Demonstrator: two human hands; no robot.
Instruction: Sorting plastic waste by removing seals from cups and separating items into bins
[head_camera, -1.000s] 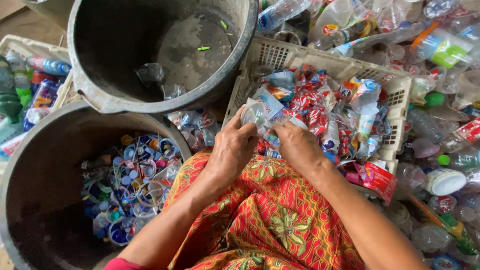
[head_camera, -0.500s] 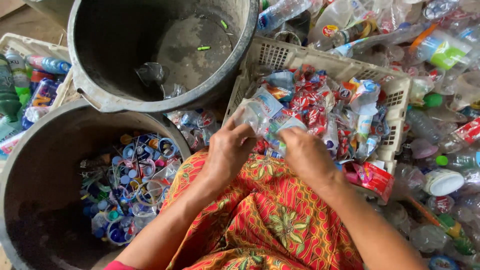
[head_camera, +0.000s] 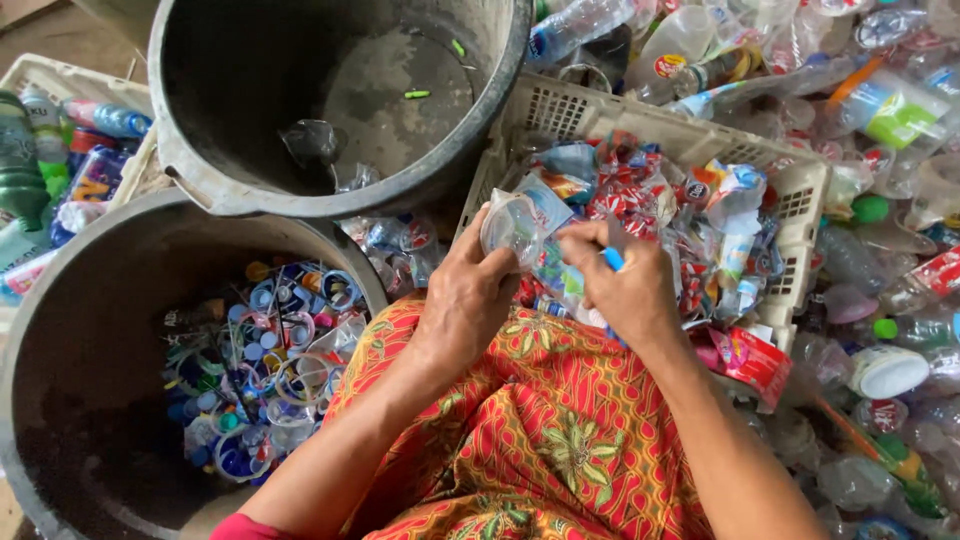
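Gripping a clear bottle (head_camera: 515, 228) in my left hand (head_camera: 470, 300) just above the basket (head_camera: 800, 190), my right hand (head_camera: 625, 290) pinching its label (head_camera: 552, 205) with a blue tool (head_camera: 612, 258), I judge it light, thin, crushable, best held around the body.

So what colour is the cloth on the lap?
The cloth is red and orange with a green leafy pattern, shown in the head view.
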